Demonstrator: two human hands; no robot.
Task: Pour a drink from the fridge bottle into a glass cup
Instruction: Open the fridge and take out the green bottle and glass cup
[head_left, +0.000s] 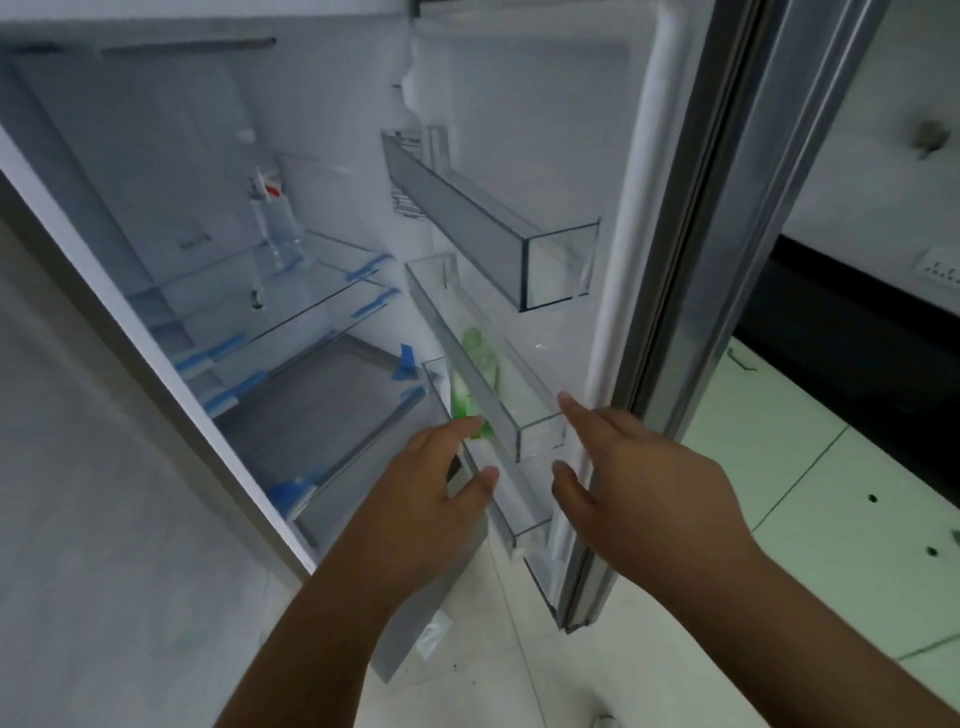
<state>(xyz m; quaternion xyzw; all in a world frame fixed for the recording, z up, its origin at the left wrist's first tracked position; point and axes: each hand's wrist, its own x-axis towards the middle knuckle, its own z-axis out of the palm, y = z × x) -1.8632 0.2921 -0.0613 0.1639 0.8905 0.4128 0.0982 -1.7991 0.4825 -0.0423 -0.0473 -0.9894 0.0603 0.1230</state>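
A: Where is the green bottle (475, 374) at this moment?

B: In the low part of the open fridge door (519, 93), neck upward, approx. upright. It shows through the clear wall of the middle door bin (540, 431). Whether it stands in this bin or in the lower door bin (524, 525), one cannot tell; the pic is blurred there.

A: And the person's hands?

B: Both are in front of the door, near each other but apart. L hand (431, 493): the fingers are loose, and the index finger (457, 431) is stretched toward the lower part of the bottle, w/ the thumb apart below it. The tip is right at the green. Touching or not, cannot tell. The hand grips nothing.

A: And the other hand?

B: R hand (639, 483): fingers nearly straight, thumb spread wide from them. The fingertips are just beside the front end of the middle bin, close to the door's white seal. It also holds nothing.

A: Other things?

B: An upper door bin (467, 208) is higher on the door. Inside the fridge a clear bottle (275, 228), w/ sth. red and white at its top, stands on a glass shelf (332, 291). Blue tape (371, 267) is on the shelf edges. Pale floor tiles (831, 519) are at the right.
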